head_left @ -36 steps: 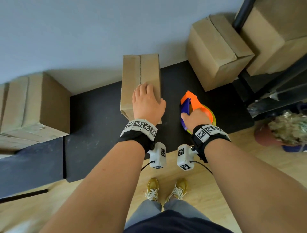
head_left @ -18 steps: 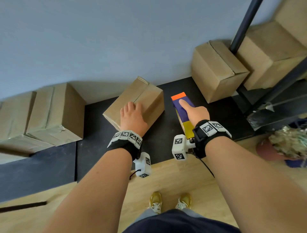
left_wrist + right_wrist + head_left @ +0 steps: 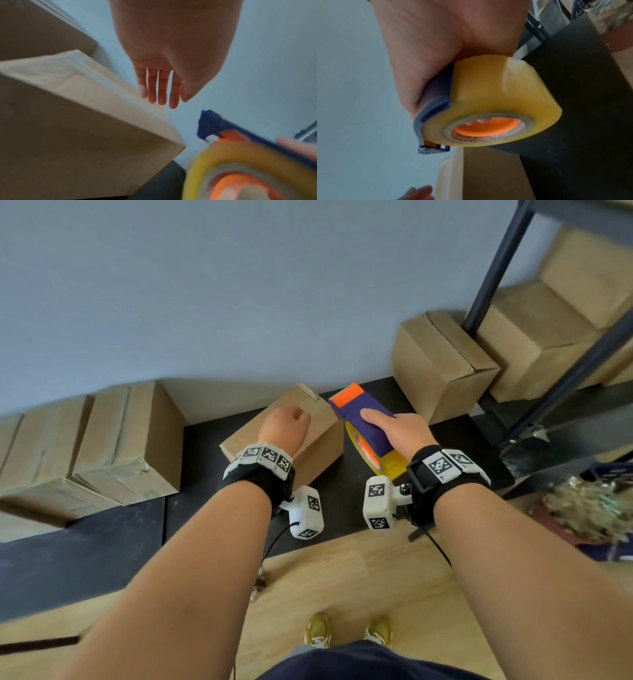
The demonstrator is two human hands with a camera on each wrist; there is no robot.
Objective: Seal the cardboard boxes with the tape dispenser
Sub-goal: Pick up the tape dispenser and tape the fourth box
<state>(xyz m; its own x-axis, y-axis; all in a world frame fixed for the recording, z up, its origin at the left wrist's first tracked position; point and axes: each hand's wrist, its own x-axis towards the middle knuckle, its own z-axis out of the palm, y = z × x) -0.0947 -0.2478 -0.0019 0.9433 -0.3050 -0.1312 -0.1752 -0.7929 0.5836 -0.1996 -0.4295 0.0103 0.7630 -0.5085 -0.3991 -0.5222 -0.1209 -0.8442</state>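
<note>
A small cardboard box (image 3: 318, 440) stands turned cornerwise on the black mat (image 3: 342, 508). My left hand (image 3: 284, 428) is over its top near the far edge. In the left wrist view that left hand (image 3: 159, 93) has straight fingers beside the box (image 3: 77, 115); I cannot tell if they touch it. My right hand (image 3: 400, 429) grips the purple and orange tape dispenser (image 3: 363, 416) with its yellow tape roll (image 3: 488, 97), held in the air just right of the box, orange nose pointing away. The box (image 3: 479, 173) lies below the roll.
Larger cardboard boxes (image 3: 126, 440) stand at the left against the grey wall. Another box (image 3: 442, 364) sits at the back right beside a dark shelf post (image 3: 493, 265), with more boxes (image 3: 548, 337) on the shelf. A dried plant bundle (image 3: 589, 508) lies at the right on the wooden floor.
The box has been turned cornerwise. My right hand lifted the dispenser off the mat and brought it up beside the box's far corner. My left hand slid toward the box's far edge.
</note>
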